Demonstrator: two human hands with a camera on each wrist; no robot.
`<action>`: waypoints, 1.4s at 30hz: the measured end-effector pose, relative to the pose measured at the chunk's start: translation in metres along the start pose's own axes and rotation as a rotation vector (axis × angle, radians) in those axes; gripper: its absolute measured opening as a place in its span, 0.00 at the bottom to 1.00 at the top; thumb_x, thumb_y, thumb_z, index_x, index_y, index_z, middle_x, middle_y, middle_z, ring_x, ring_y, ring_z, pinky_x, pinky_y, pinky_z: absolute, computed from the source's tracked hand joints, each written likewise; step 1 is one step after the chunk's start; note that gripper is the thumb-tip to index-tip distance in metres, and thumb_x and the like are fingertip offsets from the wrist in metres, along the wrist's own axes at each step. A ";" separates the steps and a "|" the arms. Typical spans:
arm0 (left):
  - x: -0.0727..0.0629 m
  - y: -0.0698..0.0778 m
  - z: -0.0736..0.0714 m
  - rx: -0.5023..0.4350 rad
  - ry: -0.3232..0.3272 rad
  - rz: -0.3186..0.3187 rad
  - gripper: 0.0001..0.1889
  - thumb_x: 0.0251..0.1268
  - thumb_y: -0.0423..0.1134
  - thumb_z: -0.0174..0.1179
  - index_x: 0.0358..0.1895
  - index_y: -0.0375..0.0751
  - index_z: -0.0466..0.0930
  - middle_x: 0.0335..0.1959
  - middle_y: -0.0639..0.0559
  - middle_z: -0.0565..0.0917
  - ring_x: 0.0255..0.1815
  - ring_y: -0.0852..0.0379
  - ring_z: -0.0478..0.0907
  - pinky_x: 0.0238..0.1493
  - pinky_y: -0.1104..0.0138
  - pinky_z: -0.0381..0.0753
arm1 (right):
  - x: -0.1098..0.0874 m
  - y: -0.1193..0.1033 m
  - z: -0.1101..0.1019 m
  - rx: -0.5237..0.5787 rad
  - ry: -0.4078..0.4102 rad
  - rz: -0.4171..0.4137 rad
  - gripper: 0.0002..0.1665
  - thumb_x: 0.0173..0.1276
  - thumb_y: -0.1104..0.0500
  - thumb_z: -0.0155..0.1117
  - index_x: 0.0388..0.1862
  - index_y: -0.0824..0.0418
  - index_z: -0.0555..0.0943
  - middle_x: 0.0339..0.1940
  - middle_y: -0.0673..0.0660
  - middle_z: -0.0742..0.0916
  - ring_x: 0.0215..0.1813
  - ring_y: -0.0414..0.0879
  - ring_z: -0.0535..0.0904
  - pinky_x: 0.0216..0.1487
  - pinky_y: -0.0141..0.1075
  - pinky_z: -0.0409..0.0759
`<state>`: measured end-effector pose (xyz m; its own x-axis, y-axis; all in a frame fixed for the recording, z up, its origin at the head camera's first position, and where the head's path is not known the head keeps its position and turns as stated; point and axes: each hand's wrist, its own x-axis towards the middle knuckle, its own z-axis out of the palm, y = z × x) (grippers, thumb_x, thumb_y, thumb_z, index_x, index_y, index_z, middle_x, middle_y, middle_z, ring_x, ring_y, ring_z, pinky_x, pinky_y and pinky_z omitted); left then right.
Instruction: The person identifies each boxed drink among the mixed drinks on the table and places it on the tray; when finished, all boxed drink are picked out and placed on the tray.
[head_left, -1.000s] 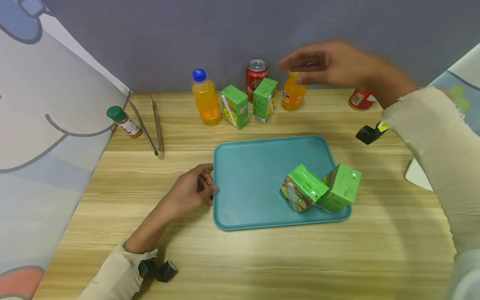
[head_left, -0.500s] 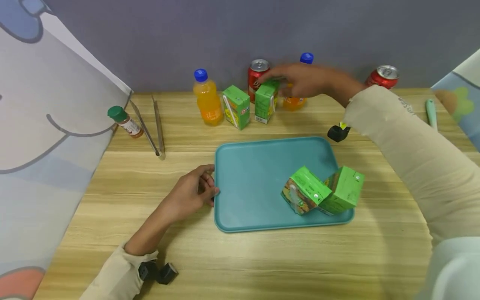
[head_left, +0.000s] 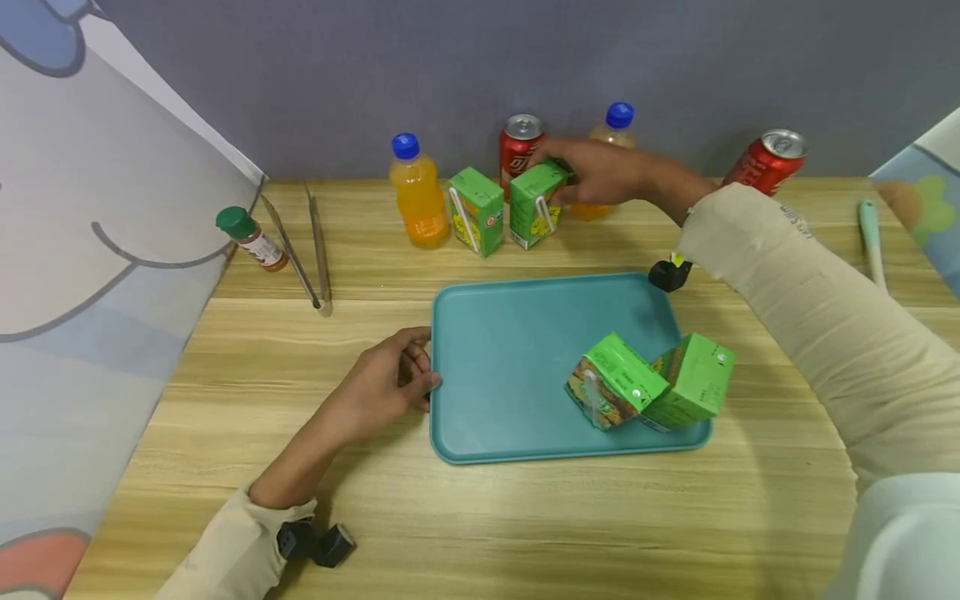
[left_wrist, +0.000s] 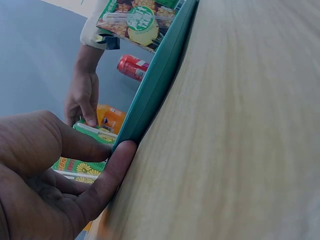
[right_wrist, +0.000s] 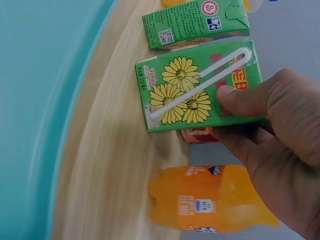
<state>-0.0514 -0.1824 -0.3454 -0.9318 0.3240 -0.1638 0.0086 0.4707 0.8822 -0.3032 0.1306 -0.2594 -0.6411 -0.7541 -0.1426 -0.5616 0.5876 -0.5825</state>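
My right hand [head_left: 600,172] grips a green juice box [head_left: 534,208] near its top, at the back of the table. In the right wrist view the thumb lies on the front of that juice box [right_wrist: 195,90], which carries yellow flowers and a white bent straw. My left hand [head_left: 386,379] pinches the left rim of a teal tray [head_left: 510,367]; the left wrist view has its thumb and finger on the tray's edge [left_wrist: 150,100]. Two green drink cartons stand at the tray's right side, the nearer carton [head_left: 611,383] leaning against the farther carton [head_left: 690,379].
Left of the held box are another juice box [head_left: 477,212] and an orange drink bottle [head_left: 420,196]. A red can [head_left: 517,150] stands behind; a second orange bottle [head_left: 617,125] is partly covered by my right hand. Tongs [head_left: 315,250], a green-capped shaker [head_left: 251,240], another can [head_left: 768,162] lie outward.
My right hand has come left and down from over the right orange bottle to the juice box and taken hold of it. The left hand stays at the tray rim.
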 end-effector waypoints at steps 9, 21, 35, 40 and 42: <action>0.001 0.000 0.002 0.000 -0.009 0.004 0.31 0.70 0.27 0.62 0.72 0.29 0.61 0.43 0.40 0.75 0.33 0.51 0.80 0.30 0.66 0.91 | -0.009 0.006 0.001 -0.040 0.063 -0.002 0.29 0.69 0.64 0.70 0.65 0.65 0.70 0.62 0.60 0.79 0.65 0.56 0.76 0.69 0.50 0.76; 0.004 0.000 0.002 0.018 -0.010 -0.007 0.31 0.70 0.27 0.61 0.72 0.29 0.60 0.43 0.41 0.75 0.32 0.52 0.81 0.30 0.67 0.90 | -0.040 -0.018 -0.011 -0.081 0.162 -0.044 0.30 0.66 0.57 0.74 0.63 0.62 0.74 0.59 0.55 0.81 0.64 0.54 0.77 0.65 0.48 0.81; 0.008 -0.002 0.000 0.016 -0.001 -0.018 0.31 0.70 0.27 0.62 0.72 0.29 0.61 0.43 0.40 0.75 0.32 0.51 0.80 0.30 0.66 0.91 | -0.063 -0.050 0.006 -0.043 0.102 -0.191 0.27 0.63 0.61 0.76 0.60 0.54 0.77 0.53 0.45 0.82 0.55 0.41 0.81 0.53 0.30 0.86; 0.010 -0.003 0.000 0.012 0.001 -0.015 0.31 0.70 0.27 0.61 0.72 0.30 0.60 0.43 0.40 0.75 0.33 0.50 0.80 0.31 0.66 0.91 | -0.066 -0.060 0.018 -0.070 0.096 -0.210 0.27 0.62 0.59 0.78 0.58 0.51 0.77 0.51 0.42 0.84 0.54 0.39 0.82 0.52 0.32 0.87; 0.011 -0.003 0.000 0.006 -0.001 -0.014 0.31 0.70 0.26 0.61 0.72 0.29 0.60 0.43 0.40 0.75 0.34 0.50 0.80 0.31 0.66 0.91 | -0.068 -0.064 0.023 -0.053 0.081 -0.223 0.27 0.61 0.59 0.78 0.57 0.51 0.77 0.51 0.41 0.84 0.54 0.39 0.82 0.51 0.32 0.88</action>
<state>-0.0617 -0.1804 -0.3502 -0.9315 0.3180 -0.1765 -0.0022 0.4804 0.8770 -0.2118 0.1375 -0.2313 -0.5368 -0.8422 0.0505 -0.7192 0.4254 -0.5493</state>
